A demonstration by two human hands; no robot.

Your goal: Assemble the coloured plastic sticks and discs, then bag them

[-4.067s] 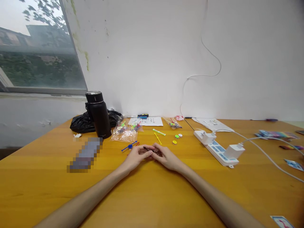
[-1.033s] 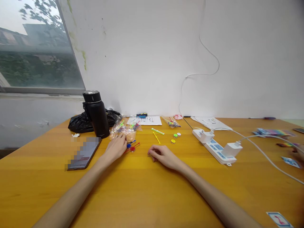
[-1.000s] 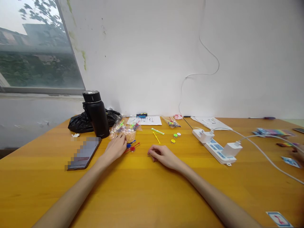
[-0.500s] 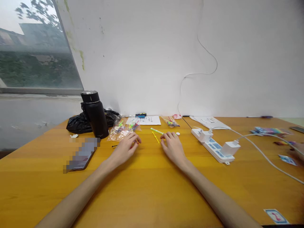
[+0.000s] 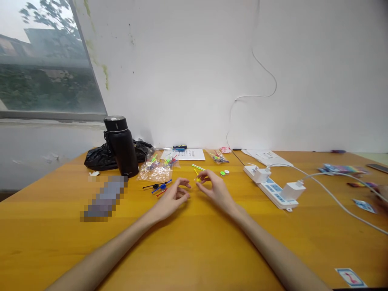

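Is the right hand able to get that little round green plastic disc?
Probably yes. The green disc lies uncovered just beyond the right hand, with a round white disc beside it. That hand seems to pinch a small yellow piece, though, so it might need to let go first.

On the table (image 5: 188,250), a bottle (image 5: 122,149) stands behind the phone (image 5: 105,197) at left; toys (image 5: 163,187) lie between phone and power strip (image 5: 269,188).

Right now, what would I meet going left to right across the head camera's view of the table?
White scrap, bottle, left hand, right hand, power strip, rainbow packet, another person's hand.
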